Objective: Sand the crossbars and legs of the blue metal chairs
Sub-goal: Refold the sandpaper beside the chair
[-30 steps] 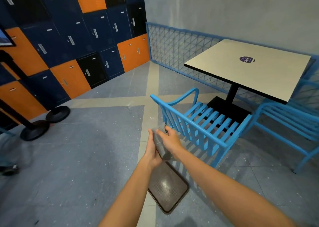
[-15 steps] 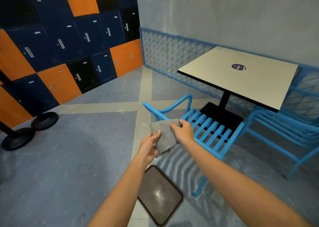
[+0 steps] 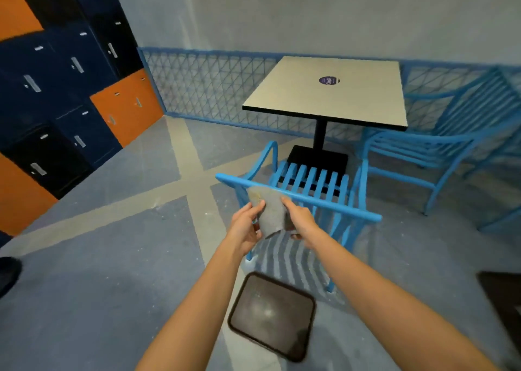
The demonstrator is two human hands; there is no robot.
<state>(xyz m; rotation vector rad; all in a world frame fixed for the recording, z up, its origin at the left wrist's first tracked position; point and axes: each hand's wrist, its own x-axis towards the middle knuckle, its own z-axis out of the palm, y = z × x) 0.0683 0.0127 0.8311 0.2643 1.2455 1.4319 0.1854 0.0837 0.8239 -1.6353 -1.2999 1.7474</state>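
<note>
Here, left hand [image 3: 245, 227] and right hand [image 3: 300, 221] outstretched, both pinching sandpaper [image 3: 267, 211]

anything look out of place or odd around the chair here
Yes: a dark brown tray lies flat on the floor just behind the near blue chair, askew to the floor lines and underfoot for whoever sands there. Pale specks dot the floor nearby. The chair itself stands upright, with no visible damage.
</note>
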